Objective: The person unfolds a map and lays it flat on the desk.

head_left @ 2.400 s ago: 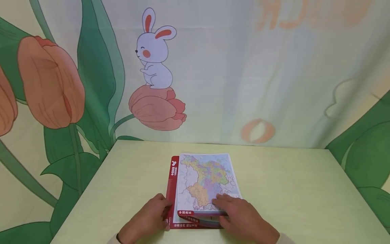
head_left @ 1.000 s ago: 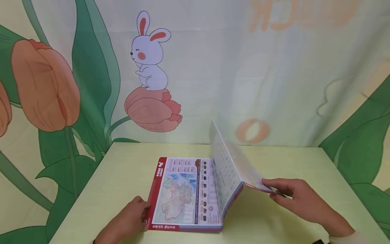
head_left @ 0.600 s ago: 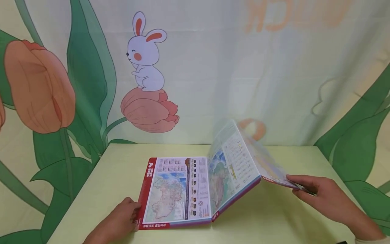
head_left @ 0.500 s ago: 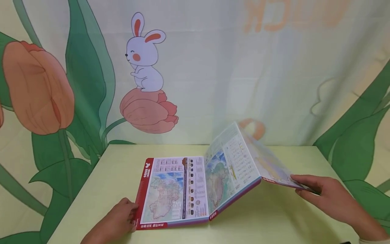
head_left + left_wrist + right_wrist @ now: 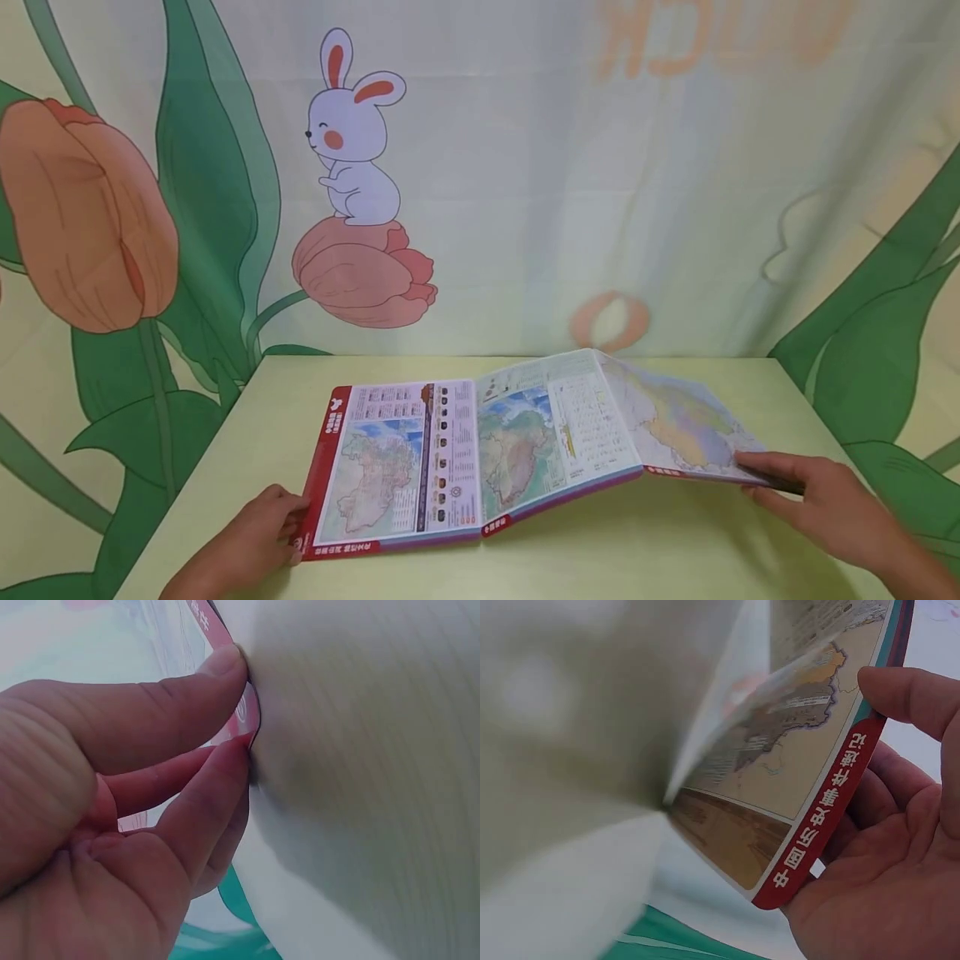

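Note:
A folding map (image 5: pixel 382 467) with a red left edge lies partly opened out on the table. Its left panel is flat, its middle panel (image 5: pixel 525 442) slopes up to a raised fold, and its right panel (image 5: pixel 682 425) slopes down from there. My left hand (image 5: pixel 240 533) pinches the lower left corner; the left wrist view shows thumb and fingers at the red corner (image 5: pixel 242 716). My right hand (image 5: pixel 832 504) grips the far right edge, held above the table. In the right wrist view, that panel's underside carries a printed red strip (image 5: pixel 817 817) beside my thumb.
The pale yellow table (image 5: pixel 570 558) reaches back to a hanging cloth (image 5: pixel 510 167) printed with tulips and a rabbit. The table's left and right edges lie just beyond my hands.
The map was folded in a stack and is now spread across several panels. My right hand has moved right with its edge, my left hand slightly left. The raised fold has sunk lower.

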The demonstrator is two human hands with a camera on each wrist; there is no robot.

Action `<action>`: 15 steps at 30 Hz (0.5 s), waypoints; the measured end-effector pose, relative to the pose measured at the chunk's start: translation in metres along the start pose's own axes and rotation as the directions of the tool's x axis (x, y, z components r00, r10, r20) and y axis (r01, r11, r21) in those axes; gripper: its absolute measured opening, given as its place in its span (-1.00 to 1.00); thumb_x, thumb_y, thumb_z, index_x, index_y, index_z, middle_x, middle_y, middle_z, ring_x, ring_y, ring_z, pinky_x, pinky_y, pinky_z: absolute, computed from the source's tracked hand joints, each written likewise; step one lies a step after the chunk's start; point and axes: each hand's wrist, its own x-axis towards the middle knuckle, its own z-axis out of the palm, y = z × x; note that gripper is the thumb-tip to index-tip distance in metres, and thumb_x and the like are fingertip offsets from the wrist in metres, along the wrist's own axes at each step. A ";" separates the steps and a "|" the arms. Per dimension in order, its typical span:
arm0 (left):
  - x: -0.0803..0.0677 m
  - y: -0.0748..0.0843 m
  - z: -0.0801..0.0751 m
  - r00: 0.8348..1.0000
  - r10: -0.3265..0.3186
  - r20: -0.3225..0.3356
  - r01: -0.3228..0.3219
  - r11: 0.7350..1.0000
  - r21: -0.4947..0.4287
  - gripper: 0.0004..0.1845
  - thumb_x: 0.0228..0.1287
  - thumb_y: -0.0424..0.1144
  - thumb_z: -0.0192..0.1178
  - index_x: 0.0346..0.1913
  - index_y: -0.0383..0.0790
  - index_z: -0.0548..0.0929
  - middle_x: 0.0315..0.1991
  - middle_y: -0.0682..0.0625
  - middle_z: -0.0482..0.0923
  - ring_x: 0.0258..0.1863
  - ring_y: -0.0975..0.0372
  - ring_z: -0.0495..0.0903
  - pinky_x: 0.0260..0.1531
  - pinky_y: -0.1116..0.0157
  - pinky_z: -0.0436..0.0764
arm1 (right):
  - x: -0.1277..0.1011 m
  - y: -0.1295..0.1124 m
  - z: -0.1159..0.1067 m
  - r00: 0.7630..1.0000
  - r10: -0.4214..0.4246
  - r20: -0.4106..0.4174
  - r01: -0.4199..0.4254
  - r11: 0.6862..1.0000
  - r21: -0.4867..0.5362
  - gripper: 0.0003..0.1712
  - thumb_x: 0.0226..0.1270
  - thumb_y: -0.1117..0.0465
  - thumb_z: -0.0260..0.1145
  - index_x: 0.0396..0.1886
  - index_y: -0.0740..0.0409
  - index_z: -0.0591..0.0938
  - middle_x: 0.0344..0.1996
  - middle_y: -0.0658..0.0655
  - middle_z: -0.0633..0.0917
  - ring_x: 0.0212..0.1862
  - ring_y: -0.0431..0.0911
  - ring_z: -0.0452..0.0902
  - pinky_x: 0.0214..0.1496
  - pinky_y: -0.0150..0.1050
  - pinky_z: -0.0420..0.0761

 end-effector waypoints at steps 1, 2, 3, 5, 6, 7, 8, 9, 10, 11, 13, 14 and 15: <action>0.001 -0.004 -0.001 1.000 0.005 -0.003 -0.005 1.000 0.002 -0.19 0.04 -0.43 0.59 0.41 -0.44 0.51 0.00 -0.05 0.52 -0.02 0.18 0.57 -0.04 0.12 0.80 | -0.001 0.004 0.005 1.000 0.016 0.020 -0.016 1.000 0.007 -0.52 0.37 -0.02 0.53 0.23 -0.01 0.76 0.19 0.27 0.76 0.03 -0.60 0.51 -0.13 -0.47 0.63; 0.001 -0.006 -0.003 1.000 0.007 -0.004 -0.007 1.000 0.007 -0.20 0.07 -0.44 0.57 0.42 -0.46 0.50 0.01 -0.06 0.52 -0.02 0.18 0.57 -0.03 0.12 0.79 | -0.001 0.008 0.010 0.999 0.035 0.040 -0.035 0.999 0.010 -0.50 0.36 -0.04 0.53 0.24 -0.01 0.76 0.21 0.27 0.75 0.04 -0.59 0.52 -0.12 -0.47 0.62; 0.001 -0.010 -0.005 1.000 0.012 -0.006 -0.012 1.000 0.014 -0.20 0.08 -0.45 0.56 0.42 -0.48 0.48 0.02 -0.08 0.52 -0.03 0.17 0.57 -0.03 0.12 0.79 | -0.002 0.011 0.016 0.997 0.049 0.061 -0.050 0.999 0.012 -0.48 0.35 -0.06 0.54 0.24 0.00 0.76 0.21 0.27 0.75 0.05 -0.54 0.54 -0.10 -0.46 0.63; 0.002 -0.015 -0.010 0.999 0.032 -0.018 -0.031 0.998 0.055 -0.21 0.11 -0.45 0.54 0.43 -0.50 0.47 0.03 -0.10 0.51 -0.03 0.16 0.56 0.00 0.12 0.78 | -0.003 0.018 0.027 0.991 0.074 0.111 -0.075 0.997 0.006 -0.43 0.31 -0.10 0.55 0.25 0.01 0.75 0.23 0.26 0.74 0.13 -0.36 0.62 -0.04 -0.40 0.65; 0.002 -0.017 -0.012 0.999 0.040 -0.026 -0.038 0.996 0.075 -0.22 0.13 -0.45 0.53 0.43 -0.51 0.47 0.03 -0.11 0.51 -0.03 0.15 0.56 0.01 0.12 0.77 | -0.003 0.020 0.033 0.985 0.095 0.146 -0.097 0.995 0.007 -0.40 0.30 -0.12 0.56 0.27 0.02 0.74 0.25 0.26 0.73 0.19 -0.24 0.65 0.02 -0.32 0.68; 0.002 -0.020 -0.014 0.998 0.049 -0.033 -0.046 0.994 0.098 -0.23 0.15 -0.44 0.53 0.42 -0.52 0.46 0.04 -0.12 0.52 -0.04 0.15 0.55 0.01 0.12 0.76 | -0.004 0.022 0.038 0.977 0.116 0.179 -0.118 0.993 0.002 -0.36 0.26 -0.13 0.58 0.28 0.02 0.73 0.26 0.27 0.72 0.24 -0.09 0.66 0.09 -0.22 0.70; 0.002 -0.022 -0.015 0.998 0.051 -0.040 -0.046 0.992 0.115 -0.24 0.15 -0.45 0.52 0.42 -0.52 0.47 0.04 -0.12 0.52 -0.04 0.15 0.54 0.00 0.14 0.75 | -0.004 0.023 0.042 0.969 0.130 0.209 -0.132 0.991 -0.008 -0.32 0.23 -0.13 0.60 0.29 0.03 0.72 0.27 0.28 0.71 0.28 0.07 0.65 0.15 -0.10 0.71; 0.002 -0.024 -0.016 0.997 0.058 -0.045 -0.051 0.990 0.130 -0.24 0.15 -0.45 0.52 0.42 -0.53 0.47 0.05 -0.13 0.52 -0.05 0.15 0.54 0.00 0.15 0.74 | -0.004 0.024 0.046 0.961 0.141 0.237 -0.139 0.990 -0.021 -0.28 0.20 -0.14 0.61 0.31 0.04 0.71 0.28 0.30 0.70 0.31 0.21 0.62 0.20 0.04 0.69; 0.002 -0.025 -0.017 0.997 0.059 -0.049 -0.052 0.989 0.140 -0.26 0.16 -0.45 0.51 0.41 -0.53 0.48 0.04 -0.13 0.52 -0.05 0.16 0.54 -0.01 0.15 0.73 | -0.004 0.024 0.048 0.953 0.151 0.263 -0.146 0.989 -0.039 -0.23 0.17 -0.16 0.62 0.34 0.05 0.69 0.29 0.31 0.69 0.32 0.30 0.59 0.22 0.14 0.67; 0.002 -0.025 -0.017 0.997 0.060 -0.050 -0.052 0.987 0.154 -0.26 0.18 -0.44 0.51 0.41 -0.54 0.47 0.04 -0.14 0.52 -0.06 0.15 0.53 -0.02 0.15 0.73 | -0.004 0.024 0.049 0.946 0.160 0.282 -0.150 0.987 -0.056 -0.18 0.14 -0.16 0.64 0.36 0.06 0.67 0.29 0.33 0.68 0.31 0.34 0.59 0.21 0.23 0.65; 0.002 -0.026 -0.016 0.997 0.055 -0.054 -0.044 0.983 0.180 -0.28 0.21 -0.43 0.48 0.42 -0.53 0.46 0.05 -0.17 0.53 -0.06 0.12 0.52 -0.03 0.12 0.74 | -0.005 0.019 0.047 0.944 0.169 0.283 -0.147 0.984 -0.097 -0.13 0.11 -0.17 0.65 0.39 0.06 0.64 0.27 0.34 0.68 0.26 0.33 0.61 0.19 0.30 0.62; 0.001 -0.025 -0.016 0.997 0.051 -0.060 -0.039 0.982 0.186 -0.27 0.23 -0.43 0.47 0.44 -0.53 0.44 0.08 -0.19 0.52 -0.05 0.09 0.51 -0.03 0.10 0.75 | -0.006 0.016 0.045 0.956 0.141 0.259 -0.114 0.987 -0.116 -0.15 0.12 -0.17 0.64 0.38 0.07 0.65 0.25 0.31 0.70 0.24 0.30 0.64 0.17 0.28 0.64; 0.000 -0.023 -0.015 0.996 0.053 -0.074 -0.037 0.980 0.197 -0.26 0.26 -0.42 0.45 0.46 -0.50 0.42 0.11 -0.21 0.51 -0.01 0.05 0.51 -0.01 0.06 0.76 | -0.008 0.013 0.042 0.967 0.118 0.227 -0.089 0.987 -0.133 -0.16 0.15 -0.18 0.63 0.38 0.08 0.65 0.23 0.31 0.72 0.21 0.29 0.66 0.15 0.28 0.65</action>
